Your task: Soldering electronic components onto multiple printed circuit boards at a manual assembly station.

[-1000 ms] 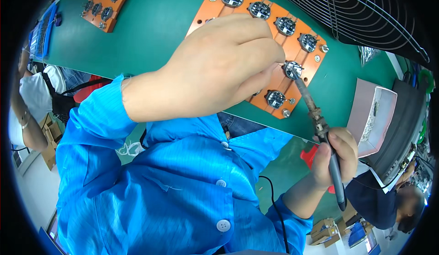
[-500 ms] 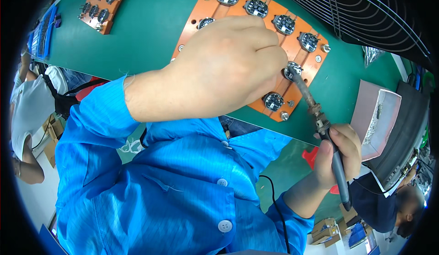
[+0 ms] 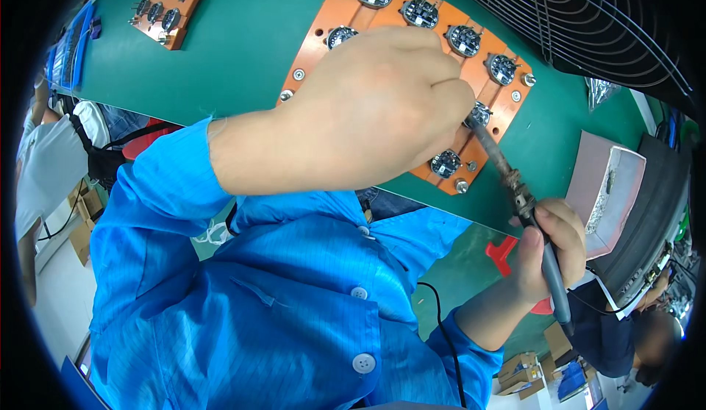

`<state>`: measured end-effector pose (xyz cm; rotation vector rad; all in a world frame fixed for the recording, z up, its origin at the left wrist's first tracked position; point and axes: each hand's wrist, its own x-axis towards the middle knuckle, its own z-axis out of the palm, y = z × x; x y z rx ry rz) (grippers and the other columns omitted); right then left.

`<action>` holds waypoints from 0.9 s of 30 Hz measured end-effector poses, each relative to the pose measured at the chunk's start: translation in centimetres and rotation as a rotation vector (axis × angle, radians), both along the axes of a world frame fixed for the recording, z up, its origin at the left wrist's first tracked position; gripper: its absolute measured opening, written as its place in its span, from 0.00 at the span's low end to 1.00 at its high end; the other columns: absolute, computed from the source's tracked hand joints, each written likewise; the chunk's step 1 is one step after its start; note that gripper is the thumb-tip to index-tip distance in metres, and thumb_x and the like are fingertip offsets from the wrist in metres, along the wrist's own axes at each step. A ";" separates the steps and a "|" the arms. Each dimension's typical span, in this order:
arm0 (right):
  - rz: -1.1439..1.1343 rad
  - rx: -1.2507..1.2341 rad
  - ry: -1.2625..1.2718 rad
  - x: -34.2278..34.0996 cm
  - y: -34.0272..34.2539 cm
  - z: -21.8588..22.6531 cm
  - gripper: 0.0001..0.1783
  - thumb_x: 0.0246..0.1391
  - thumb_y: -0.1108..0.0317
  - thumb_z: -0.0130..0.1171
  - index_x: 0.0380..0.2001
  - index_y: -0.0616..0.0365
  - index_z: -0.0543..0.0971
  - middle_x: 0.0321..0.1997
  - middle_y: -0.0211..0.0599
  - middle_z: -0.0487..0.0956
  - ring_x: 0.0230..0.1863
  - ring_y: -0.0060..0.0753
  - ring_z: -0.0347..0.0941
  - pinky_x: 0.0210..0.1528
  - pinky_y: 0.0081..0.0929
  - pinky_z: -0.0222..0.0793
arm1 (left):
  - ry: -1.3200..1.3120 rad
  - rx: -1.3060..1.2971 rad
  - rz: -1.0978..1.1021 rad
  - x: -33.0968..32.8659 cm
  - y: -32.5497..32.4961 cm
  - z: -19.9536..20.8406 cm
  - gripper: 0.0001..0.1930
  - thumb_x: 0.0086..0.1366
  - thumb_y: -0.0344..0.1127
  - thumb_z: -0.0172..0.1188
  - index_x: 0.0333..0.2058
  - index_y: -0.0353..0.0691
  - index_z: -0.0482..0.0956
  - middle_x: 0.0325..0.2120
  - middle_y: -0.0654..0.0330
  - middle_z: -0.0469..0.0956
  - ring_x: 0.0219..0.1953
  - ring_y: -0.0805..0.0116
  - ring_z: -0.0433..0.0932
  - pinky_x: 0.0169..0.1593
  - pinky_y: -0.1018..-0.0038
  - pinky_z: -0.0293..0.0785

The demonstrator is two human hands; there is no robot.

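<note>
Fingers point(image 3: 562, 226) of your right hand point(image 3: 568, 252) wrap the probably light, grey, pen-shaped soldering iron point(image 3: 553, 279) at its handle, tip at a fragile-looking, round black circuit board point(image 3: 481, 112); I cannot tell what your curled left hand point(image 3: 371, 108) holds.

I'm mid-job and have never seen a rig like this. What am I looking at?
There's no machine: these are a person's two bare hands, seen from a wide fisheye camera worn on the head, looking down, so straight edges bend near the rim. The right hand holds a soldering iron, its tip end at one of the small round circuit boards on an orange plate. The left hand covers part of that plate; whether its curled fingers hold anything is hidden. Another board-filled plate lies farther left on the green table.
</note>
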<state>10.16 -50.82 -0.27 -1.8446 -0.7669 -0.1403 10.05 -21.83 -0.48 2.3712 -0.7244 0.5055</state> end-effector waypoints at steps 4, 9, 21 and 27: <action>-0.026 -0.034 -0.011 -0.1 0.1 0.2 0.13 0.50 0.74 0.70 0.36 0.72 0.79 0.31 0.52 0.81 0.28 0.40 0.78 0.32 0.31 0.73 | 0.015 -0.009 0.012 -0.2 -0.1 0.1 0.12 0.50 0.26 0.71 0.34 0.37 0.81 0.27 0.58 0.75 0.32 0.57 0.77 0.36 0.64 0.75; -0.059 -0.022 -0.028 -0.2 0.3 -0.1 0.13 0.51 0.74 0.69 0.36 0.72 0.79 0.31 0.52 0.81 0.28 0.41 0.78 0.32 0.31 0.74 | 0.016 -0.032 0.018 -0.4 -0.1 0.2 0.11 0.50 0.25 0.71 0.33 0.37 0.81 0.26 0.57 0.75 0.32 0.57 0.77 0.36 0.64 0.75; -0.039 0.020 -0.148 -4.1 -0.2 0.5 0.18 0.56 0.59 0.70 0.32 0.66 0.78 0.25 0.45 0.79 0.20 0.39 0.75 0.25 0.30 0.72 | 0.091 -0.085 -0.014 -4.7 1.2 1.1 0.12 0.47 0.23 0.70 0.33 0.40 0.82 0.27 0.60 0.76 0.35 0.57 0.79 0.43 0.62 0.75; -0.008 -0.011 -0.121 -4.0 0.4 -0.2 0.12 0.50 0.70 0.70 0.33 0.67 0.79 0.26 0.45 0.80 0.23 0.39 0.76 0.26 0.30 0.73 | 0.059 -0.061 -0.004 -4.8 0.7 0.2 0.12 0.48 0.24 0.70 0.33 0.41 0.82 0.29 0.61 0.78 0.37 0.59 0.79 0.50 0.58 0.75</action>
